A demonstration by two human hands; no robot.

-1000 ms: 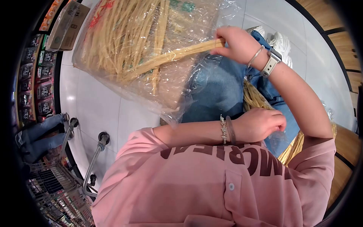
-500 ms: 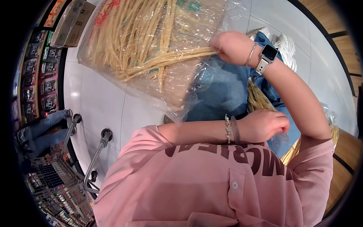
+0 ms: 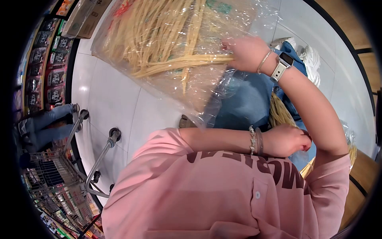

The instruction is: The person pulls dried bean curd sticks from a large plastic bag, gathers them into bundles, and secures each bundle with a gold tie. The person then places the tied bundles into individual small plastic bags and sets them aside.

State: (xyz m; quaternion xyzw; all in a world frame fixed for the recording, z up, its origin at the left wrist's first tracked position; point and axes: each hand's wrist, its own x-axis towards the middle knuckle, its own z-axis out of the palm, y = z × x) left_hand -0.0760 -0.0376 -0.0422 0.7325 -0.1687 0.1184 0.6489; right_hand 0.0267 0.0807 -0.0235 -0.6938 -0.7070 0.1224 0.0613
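My right hand [image 3: 250, 55], with a watch on its wrist, is closed around the ends of a few long, pale yellow dried bean curd sticks [image 3: 191, 60]. They lie across the top of a large clear plastic bag [image 3: 159, 89], among many more such sticks [image 3: 159, 30]. My left hand [image 3: 285, 140] crosses in front of my body with its fingers curled. A bundle of similar sticks [image 3: 280, 111] runs under this hand and seems gripped in it, though the palm side is hidden.
A shopping cart [image 3: 59, 179] stands at the left, with a person's jeans-clad legs [image 3: 47, 123] beside it. Packaged goods fill a shelf [image 3: 55, 73] behind. A cardboard box [image 3: 85, 18] is at the upper left. Another bag of sticks [image 3: 352, 149] lies by a wooden surface [image 3: 362, 159] at right.
The whole view has shifted, so most things appear slightly farther right. My right hand keeps its grip on the sticks, which lie nearly as before. My left hand stays curled.
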